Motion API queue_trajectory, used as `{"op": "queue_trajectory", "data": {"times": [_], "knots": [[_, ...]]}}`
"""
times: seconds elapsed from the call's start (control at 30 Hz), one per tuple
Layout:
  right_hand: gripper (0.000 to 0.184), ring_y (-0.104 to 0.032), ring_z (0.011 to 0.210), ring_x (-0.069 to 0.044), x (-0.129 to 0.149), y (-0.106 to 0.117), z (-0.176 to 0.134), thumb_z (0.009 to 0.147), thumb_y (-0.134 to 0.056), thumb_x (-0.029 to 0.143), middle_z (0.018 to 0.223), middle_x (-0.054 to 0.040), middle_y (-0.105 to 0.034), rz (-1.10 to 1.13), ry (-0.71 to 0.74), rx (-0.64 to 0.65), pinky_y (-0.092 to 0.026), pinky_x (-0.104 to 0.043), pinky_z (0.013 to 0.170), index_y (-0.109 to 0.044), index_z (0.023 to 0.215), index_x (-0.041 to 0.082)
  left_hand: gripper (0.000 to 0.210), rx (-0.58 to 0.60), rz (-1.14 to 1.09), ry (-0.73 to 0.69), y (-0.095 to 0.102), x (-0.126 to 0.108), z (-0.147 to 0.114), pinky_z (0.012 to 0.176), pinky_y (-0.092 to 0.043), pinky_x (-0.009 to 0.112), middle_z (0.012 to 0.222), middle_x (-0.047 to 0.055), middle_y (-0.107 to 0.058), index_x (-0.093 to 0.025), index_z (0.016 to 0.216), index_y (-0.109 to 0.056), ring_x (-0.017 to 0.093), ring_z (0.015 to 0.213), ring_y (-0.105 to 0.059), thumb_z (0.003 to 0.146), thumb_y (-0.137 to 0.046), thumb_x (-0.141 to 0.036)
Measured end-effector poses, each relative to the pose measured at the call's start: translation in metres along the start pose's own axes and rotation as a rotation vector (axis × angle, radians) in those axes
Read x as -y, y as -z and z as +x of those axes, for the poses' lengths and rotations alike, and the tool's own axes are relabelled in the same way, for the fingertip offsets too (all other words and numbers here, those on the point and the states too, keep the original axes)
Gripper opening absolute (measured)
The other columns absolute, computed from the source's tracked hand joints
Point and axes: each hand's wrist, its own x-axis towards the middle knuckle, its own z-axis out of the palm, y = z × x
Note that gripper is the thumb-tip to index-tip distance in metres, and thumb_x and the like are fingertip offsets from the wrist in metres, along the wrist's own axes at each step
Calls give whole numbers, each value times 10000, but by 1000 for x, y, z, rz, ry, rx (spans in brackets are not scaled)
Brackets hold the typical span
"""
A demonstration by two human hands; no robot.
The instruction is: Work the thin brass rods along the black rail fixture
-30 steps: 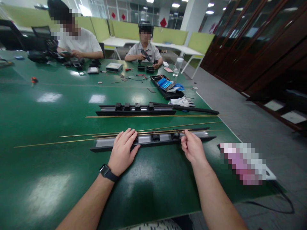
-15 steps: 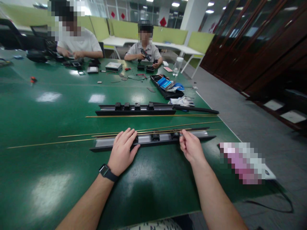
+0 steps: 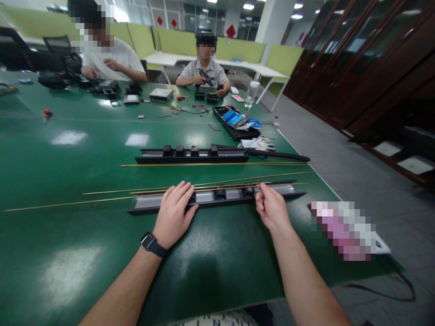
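Observation:
A black channel rail (image 3: 207, 195) with a silvery inner face lies crosswise in front of me, with black blocks (image 3: 220, 192) set along it. My left hand (image 3: 175, 207), a watch on its wrist, grips the rail left of centre, fingers over the top and thumb at the near edge. It hides the part of the rail beneath it. Toward the rail's right end, my right hand (image 3: 272, 206) pinches a thin brass-coloured rod (image 3: 68, 204). The rod runs along the rail and sticks out far to the left. Another thin rod (image 3: 288, 175) slants just behind the rail.
Behind lie a second black rail (image 3: 190, 158) with several blocks, more thin rods (image 3: 204, 164), a dark bar (image 3: 282, 155), white gloves (image 3: 258, 144) and a black tray (image 3: 238, 131). Two people sit across the green table (image 3: 84, 149). A pixelated object (image 3: 343, 231) lies at the right edge.
The pinched rod has slid a little to the left; its left tip reaches further out. My hands have hardly moved. The person at far left has raised a hand.

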Motion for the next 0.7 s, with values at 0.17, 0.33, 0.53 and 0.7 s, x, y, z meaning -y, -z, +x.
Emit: {"op": "queue_trajectory", "data": {"times": [0.17,0.33,0.53,0.7], "knots": [[408,-353,289,-39,0,0,-1,745,-821,499,523,52,-573,-15,-2,36,-216,-136,237,-558,793,191,507,3,-6,3,0,0,0,1186,-347,536,1470,123,-563,-225,1455,-486,297,1420,-466,961,-557,-313],[389,-363,291,-47,-1,0,1,758,-807,492,533,43,-588,-2,-2,5,-213,-144,235,-574,820,187,500,9,-1,1,0,0,-1,1193,-340,522,1471,126,-562,-206,1447,-490,287,1423,-462,963,-562,-313],[410,-349,287,-40,-1,1,0,741,-821,501,524,49,-573,-24,-3,35,-208,-142,235,-561,775,186,511,-1,-2,-3,-1,0,0,1185,-350,526,1472,127,-560,-212,1453,-486,294,1418,-467,958,-566,-311],[401,-363,292,-46,-1,2,2,741,-821,503,530,47,-583,5,0,-9,-212,-140,235,-585,821,188,507,-3,7,-10,-1,0,0,1188,-349,518,1468,124,-565,-206,1449,-487,290,1414,-472,962,-567,-320]]}}
